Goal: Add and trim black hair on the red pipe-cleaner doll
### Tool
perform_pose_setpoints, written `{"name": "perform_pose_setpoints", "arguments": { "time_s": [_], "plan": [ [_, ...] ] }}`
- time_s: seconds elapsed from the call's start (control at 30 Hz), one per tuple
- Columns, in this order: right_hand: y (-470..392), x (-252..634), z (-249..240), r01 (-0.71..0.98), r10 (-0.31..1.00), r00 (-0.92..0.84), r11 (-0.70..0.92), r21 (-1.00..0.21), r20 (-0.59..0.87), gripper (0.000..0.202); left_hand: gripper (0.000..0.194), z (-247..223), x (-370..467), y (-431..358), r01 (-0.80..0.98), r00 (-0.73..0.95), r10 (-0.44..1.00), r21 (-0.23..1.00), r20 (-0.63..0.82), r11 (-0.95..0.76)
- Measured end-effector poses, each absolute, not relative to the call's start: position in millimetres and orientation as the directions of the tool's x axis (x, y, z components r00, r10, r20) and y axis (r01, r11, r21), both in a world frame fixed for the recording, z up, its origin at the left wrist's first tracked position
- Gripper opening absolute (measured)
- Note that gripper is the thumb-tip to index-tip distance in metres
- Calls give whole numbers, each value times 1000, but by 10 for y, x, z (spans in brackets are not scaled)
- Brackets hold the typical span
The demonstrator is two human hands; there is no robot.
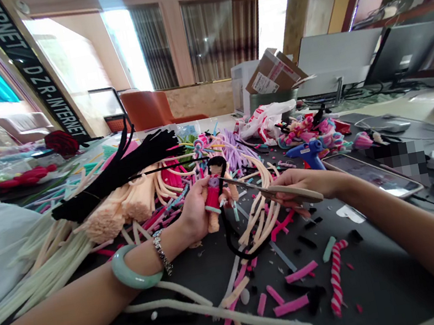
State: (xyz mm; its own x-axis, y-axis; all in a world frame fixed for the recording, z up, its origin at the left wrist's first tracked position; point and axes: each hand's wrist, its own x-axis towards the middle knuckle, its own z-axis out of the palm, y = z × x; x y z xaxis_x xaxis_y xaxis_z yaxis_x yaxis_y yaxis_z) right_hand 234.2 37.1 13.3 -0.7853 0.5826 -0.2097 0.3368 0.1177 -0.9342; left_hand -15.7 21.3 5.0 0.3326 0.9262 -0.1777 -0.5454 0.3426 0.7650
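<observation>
My left hand is closed round a small doll of pipe cleaners, with a pink dress, peach legs and black hair. From the doll's head a long black pipe cleaner loops down to the table, and another black length stretches off to the left. In my right hand is a pair of scissors with beige handles. The blades point left and reach the doll's side, close to the black strand. Whether they touch it I cannot tell.
Bundles of black and peach pipe cleaners lie at left. A blue glue gun and a tablet sit at right. Pink offcuts and a red-white twisted piece are strewn in front. Monitors stand behind.
</observation>
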Motion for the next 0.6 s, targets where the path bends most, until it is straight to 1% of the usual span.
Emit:
{"name": "perform_pose_setpoints", "arguments": {
  "time_s": [0.17, 0.37, 0.5, 0.6],
  "plan": [
    [353, 2330, 152, 339, 612, -765, 113, -934, -203, 40, 38, 54, -155, 206, -546, 338, 926, 766, -169, 339],
    [344, 2299, 151, 337, 612, -764, 110, -935, -204, 39, 42, 38, -162, 228, -558, 321, 936, 771, -142, 308],
    [330, 2284, 150, 367, 630, -745, 110, -924, -221, 37, 46, 27, -163, 237, -574, 310, 941, 764, -132, 296],
    [315, 2291, 170, 414, 646, -728, 151, -898, -228, 34, 44, 18, -163, 231, -578, 342, 932, 753, -125, 313]
  ]
}}
